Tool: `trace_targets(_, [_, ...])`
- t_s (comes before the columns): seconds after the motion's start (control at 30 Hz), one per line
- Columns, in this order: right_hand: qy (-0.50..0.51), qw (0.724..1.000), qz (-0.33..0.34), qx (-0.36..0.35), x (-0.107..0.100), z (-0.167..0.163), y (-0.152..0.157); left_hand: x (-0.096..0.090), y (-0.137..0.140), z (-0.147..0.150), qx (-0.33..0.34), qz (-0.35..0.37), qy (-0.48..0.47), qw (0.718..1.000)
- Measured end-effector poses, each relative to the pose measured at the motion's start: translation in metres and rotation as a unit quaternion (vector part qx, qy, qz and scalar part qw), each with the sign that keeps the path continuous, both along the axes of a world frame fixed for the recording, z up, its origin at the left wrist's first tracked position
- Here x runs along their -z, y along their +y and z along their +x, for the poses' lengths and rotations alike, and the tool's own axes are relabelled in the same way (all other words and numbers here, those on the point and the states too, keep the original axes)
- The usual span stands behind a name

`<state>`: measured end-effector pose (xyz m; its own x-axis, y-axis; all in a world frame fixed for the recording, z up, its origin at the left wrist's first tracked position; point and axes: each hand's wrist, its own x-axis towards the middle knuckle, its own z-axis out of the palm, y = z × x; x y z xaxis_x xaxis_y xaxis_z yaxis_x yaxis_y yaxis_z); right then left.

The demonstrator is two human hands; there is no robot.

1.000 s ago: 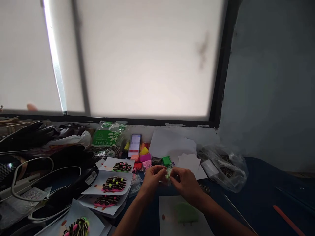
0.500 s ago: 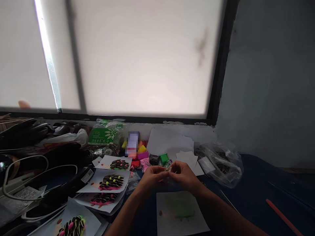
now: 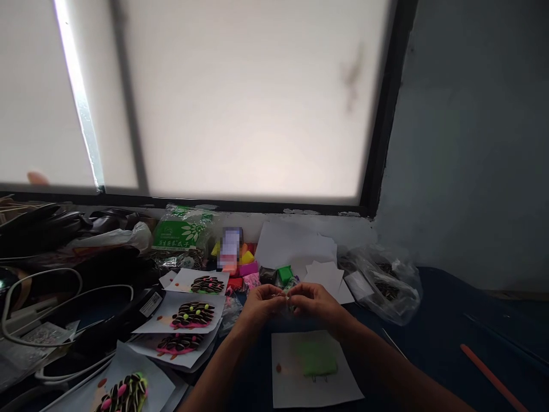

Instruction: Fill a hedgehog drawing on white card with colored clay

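My left hand (image 3: 262, 304) and my right hand (image 3: 317, 304) meet above the table, each with thumb and fingertips pinched together. Between them is a small, shiny piece of clear plastic (image 3: 288, 298), mostly covered by the fingers. Below the hands lies a white paper sheet (image 3: 317, 395). On it is a flat green clay shape (image 3: 317, 359) with a pale pointed end, a brown dot at its tip and small legs drawn underneath. Just beyond my fingers sit a green clay pack (image 3: 285, 274) and a dark clay pack (image 3: 268, 275).
Finished paper sheets with seed-covered clay hedgehogs (image 3: 193, 316) are stacked at left. Behind them stand a green seed bag (image 3: 182, 234) and a phone (image 3: 230, 247). White paper (image 3: 295, 246), a clear bag of seeds (image 3: 386, 286) and an orange stick (image 3: 493, 377) lie around. Cables (image 3: 81, 286) run at far left.
My hands have shifted slightly left and the fingertips have changed their hold on the clear plastic. The view has moved a little; the sheets and packs stay in place.
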<state>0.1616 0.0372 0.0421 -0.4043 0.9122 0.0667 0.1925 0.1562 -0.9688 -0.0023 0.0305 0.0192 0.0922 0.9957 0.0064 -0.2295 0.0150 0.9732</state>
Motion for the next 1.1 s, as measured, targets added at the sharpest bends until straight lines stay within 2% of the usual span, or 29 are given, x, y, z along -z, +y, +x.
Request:
trace_targets(0.13, [-0.043, 0.997, 0.049, 0.032, 0.006, -0.001, 0.004, 0.006, 0.003, 0.004, -0.009, 0.015, 0.047, 0.999])
trace_targets(0.23, [-0.098, 0.989, 0.083, 0.071, 0.014, 0.003, 0.013, 0.009, 0.008, 0.0, -0.068, 0.041, 0.109, 0.991])
trace_targets(0.33, [-0.174, 0.974, 0.104, 0.098, 0.02, 0.011, 0.021, 0.011, 0.01, -0.01, -0.179, 0.078, 0.204, 0.959])
trace_targets(0.43, [-0.248, 0.954, 0.127, 0.109, 0.023, 0.016, 0.023, 0.013, 0.008, -0.019, -0.233, 0.104, 0.32, 0.912])
trace_targets(0.57, [-0.312, 0.923, 0.187, 0.129, 0.021, 0.014, 0.016, 0.018, 0.002, -0.017, -0.199, 0.126, 0.456, 0.858])
trace_targets(0.67, [-0.34, 0.899, 0.238, 0.14, 0.015, 0.008, 0.007, 0.02, -0.001, -0.013, -0.168, 0.14, 0.515, 0.829])
trace_targets(0.73, [-0.356, 0.886, 0.265, 0.135, 0.01, 0.003, 0.003, 0.022, -0.002, -0.011, -0.162, 0.145, 0.547, 0.808])
trace_targets(0.9, [-0.393, 0.864, 0.303, 0.091, 0.004, -0.014, 0.01, 0.024, -0.003, -0.009, -0.143, 0.146, 0.654, 0.729])
trace_targets(1.1, [-0.438, 0.825, 0.35, 0.072, 0.007, -0.045, 0.042, 0.024, -0.004, -0.007, -0.125, 0.141, 0.677, 0.711])
